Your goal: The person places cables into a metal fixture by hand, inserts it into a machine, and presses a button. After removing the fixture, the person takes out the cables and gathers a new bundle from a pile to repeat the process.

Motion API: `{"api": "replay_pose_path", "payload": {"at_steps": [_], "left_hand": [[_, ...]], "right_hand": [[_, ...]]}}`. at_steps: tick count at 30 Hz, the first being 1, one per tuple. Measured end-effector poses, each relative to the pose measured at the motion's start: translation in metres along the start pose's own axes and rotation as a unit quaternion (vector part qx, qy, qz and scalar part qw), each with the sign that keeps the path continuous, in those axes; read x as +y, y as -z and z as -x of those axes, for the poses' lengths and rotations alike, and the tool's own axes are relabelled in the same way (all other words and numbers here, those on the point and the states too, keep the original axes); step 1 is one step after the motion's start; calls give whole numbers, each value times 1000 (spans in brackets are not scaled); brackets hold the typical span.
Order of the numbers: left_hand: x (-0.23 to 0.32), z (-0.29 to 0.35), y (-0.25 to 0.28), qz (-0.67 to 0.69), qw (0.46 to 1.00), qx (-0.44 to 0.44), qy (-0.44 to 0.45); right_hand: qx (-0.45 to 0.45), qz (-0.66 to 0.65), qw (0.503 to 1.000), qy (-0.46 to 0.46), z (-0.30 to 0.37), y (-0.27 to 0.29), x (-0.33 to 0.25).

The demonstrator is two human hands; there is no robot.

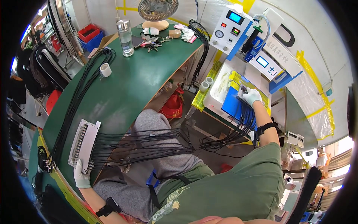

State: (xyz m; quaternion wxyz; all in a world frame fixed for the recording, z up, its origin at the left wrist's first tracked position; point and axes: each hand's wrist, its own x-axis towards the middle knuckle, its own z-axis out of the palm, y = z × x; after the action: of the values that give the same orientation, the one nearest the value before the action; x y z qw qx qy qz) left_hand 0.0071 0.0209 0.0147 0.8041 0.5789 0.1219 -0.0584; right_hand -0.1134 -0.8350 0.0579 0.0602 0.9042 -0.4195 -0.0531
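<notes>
Head view, looking down: curved green table point(126, 86) sweeping from upper centre to lower left, pretty cluttered at the far end with a desk fan point(158, 13), a clear bottle with a metal cap point(125, 37), keys point(153, 44) and a roll of white tape point(106, 70). Long bundle of black cables point(80, 93) running down the left side of the table. Left hand point(81, 175), white glove, at lower left, closed around the bottom end of a grey metal connector strip point(84, 143), with more black cables fanning off it to the right across grey trousers. Right hand point(252, 96), also gloved, at right of centre, fingers pressed down on a small block of cable ends point(243, 92) sitting on a blue tray point(233, 106); can't tell if actually pinching anything. White test machine with small screens and a gauge point(233, 28) just above that. Yellow tape lines on the floor at upper right, red and blue crates point(89, 35) at upper left.
</notes>
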Motion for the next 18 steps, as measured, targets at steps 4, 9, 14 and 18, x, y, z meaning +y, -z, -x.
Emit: {"api": "replay_pose_path", "payload": {"at_steps": [4, 9, 14, 18], "left_hand": [[0, -2, 2, 7, 1000, -5, -2], [-1, -2, 4, 5, 1000, -11, 1], [-1, -3, 5, 5, 1000, -23, -1], [-1, -1, 6, 1, 1000, -18, 1]], "right_hand": [[-32, 4, 999, 20, -11, 3, -2], [-22, -5, 999, 31, -15, -1, -1], [-92, -243, 962, -81, -19, 13, 5], [-23, -69, 997, 18, -6, 23, 10]]}}
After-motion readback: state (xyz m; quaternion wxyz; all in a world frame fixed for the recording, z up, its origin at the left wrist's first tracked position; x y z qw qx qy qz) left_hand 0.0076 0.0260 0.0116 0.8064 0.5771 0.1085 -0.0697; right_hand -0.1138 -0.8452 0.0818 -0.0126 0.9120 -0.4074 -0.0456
